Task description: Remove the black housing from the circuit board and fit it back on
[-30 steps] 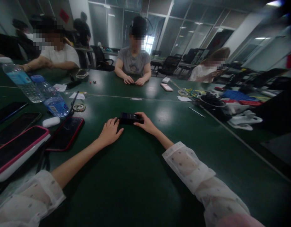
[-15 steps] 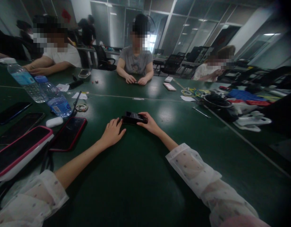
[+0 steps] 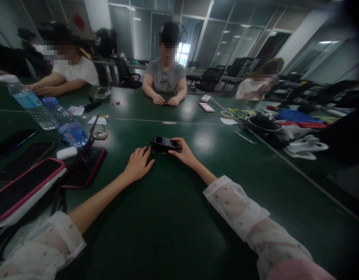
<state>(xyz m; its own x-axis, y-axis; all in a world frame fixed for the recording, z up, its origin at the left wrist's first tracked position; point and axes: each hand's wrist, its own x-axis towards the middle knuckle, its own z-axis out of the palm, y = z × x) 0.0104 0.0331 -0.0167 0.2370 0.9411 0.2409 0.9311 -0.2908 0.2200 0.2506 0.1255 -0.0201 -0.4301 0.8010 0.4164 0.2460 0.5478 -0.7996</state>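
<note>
A small black device (image 3: pixel 164 142) with a dark screen and greyish keys is on the green table (image 3: pixel 168 217), in the middle of the view. My right hand (image 3: pixel 183 151) grips its right end, thumb on the near side and fingers over the far side. Flat on the tabletop lies my left hand (image 3: pixel 138 165), fingers spread, with the fingertips at the left end of the device. Whether those fingertips press on it is hard to make out. Its face slopes towards me, and a thin dark strip shows under its near edge.
Left: two water bottles (image 3: pixel 69 126), a white case (image 3: pixel 67 153), a red-edged phone (image 3: pixel 85 167) and other phones. Right: a wrench (image 3: pixel 245 137), cables (image 3: pixel 230 113) and a white plastic tool (image 3: pixel 306 146). Across the table sits a person in a grey shirt (image 3: pixel 165 76); others sit nearby.
The device's face shows slightly more, its far side looking a little raised under my right hand. My left hand stays in place. The whole view has shifted slightly.
</note>
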